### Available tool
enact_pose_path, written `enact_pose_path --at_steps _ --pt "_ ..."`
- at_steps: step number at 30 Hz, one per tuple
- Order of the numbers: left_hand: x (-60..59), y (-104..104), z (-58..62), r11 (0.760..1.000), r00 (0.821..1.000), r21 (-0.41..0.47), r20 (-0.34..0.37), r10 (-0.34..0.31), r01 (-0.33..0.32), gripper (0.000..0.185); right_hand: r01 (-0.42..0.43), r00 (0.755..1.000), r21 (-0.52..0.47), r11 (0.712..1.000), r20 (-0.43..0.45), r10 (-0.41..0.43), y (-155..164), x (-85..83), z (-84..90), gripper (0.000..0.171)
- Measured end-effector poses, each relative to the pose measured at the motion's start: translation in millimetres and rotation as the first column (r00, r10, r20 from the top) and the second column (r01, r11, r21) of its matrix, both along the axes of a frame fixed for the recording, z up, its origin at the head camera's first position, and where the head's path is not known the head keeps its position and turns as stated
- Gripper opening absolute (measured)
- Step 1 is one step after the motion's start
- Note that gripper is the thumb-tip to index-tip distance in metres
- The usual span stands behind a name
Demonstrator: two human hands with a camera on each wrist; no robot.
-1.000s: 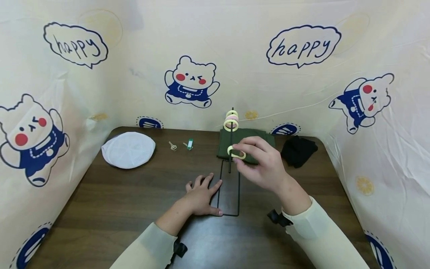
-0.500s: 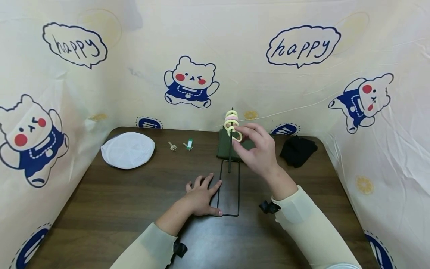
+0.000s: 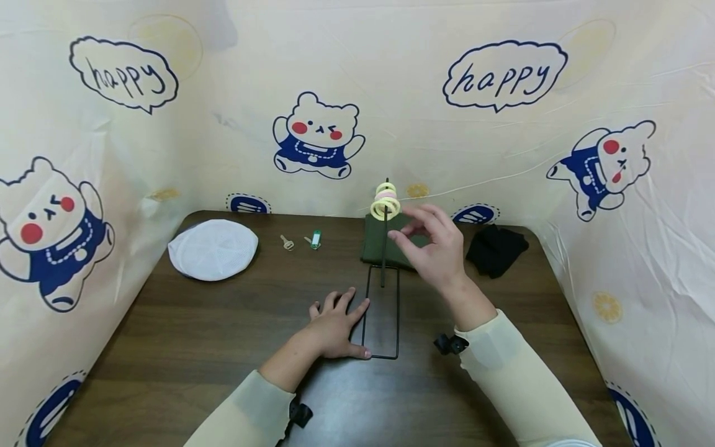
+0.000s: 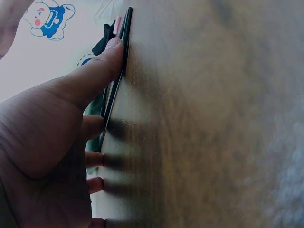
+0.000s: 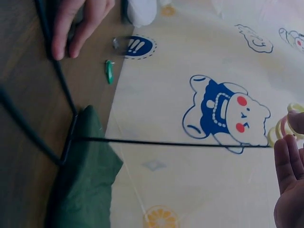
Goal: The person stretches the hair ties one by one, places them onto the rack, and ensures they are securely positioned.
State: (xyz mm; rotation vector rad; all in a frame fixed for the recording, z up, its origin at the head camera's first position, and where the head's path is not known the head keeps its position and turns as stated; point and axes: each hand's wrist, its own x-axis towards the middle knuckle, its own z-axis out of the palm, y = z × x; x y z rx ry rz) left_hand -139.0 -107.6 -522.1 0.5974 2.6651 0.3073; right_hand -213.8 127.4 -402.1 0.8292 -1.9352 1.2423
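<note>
Rings [image 3: 385, 201]: in the head view, sitting stacked near the top of the black wire stand [image 3: 382, 298], just left of the right hand's fingertips.
Right hand [image 3: 432, 248]: hovering beside the upright rod, fingers loosely spread, gripping nothing.
Left hand [image 3: 335, 326]: lying flat on the wooden table [image 3: 195, 347], fingers spread, thumb pressing the stand's base frame.
Left wrist view: thumb [image 4: 102, 66] is pushing against the black wire edge.
Right wrist view: straight fingers [image 5: 287, 164] are hanging just beside the rings; green cloth [image 5: 83, 185] is lying under the stand's base.
</note>
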Motion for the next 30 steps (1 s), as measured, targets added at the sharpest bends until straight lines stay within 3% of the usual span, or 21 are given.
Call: enact_pose_path --at_steps 16,23,30 --pt "0.4 -2.2 -5.3 1.0 1.0 -0.001 -0.001 -0.004 0.004 0.112 0.089 0.992 0.139 0.986 0.076 -0.1 56.2 16.8 -51.9 0.039" --pt "1.4 -2.8 -4.8 1.0 1.0 -0.003 -0.005 -0.005 0.005 0.112 0.143 0.975 0.233 0.962 0.133 -0.177 81.4 24.7 -74.0 0.038" --pt "1.4 -2.4 -3.5 1.0 1.0 0.0 -0.01 -0.01 0.01 0.112 0.141 0.962 0.297 0.944 0.186 -0.202 104.1 31.2 -88.0 0.038"
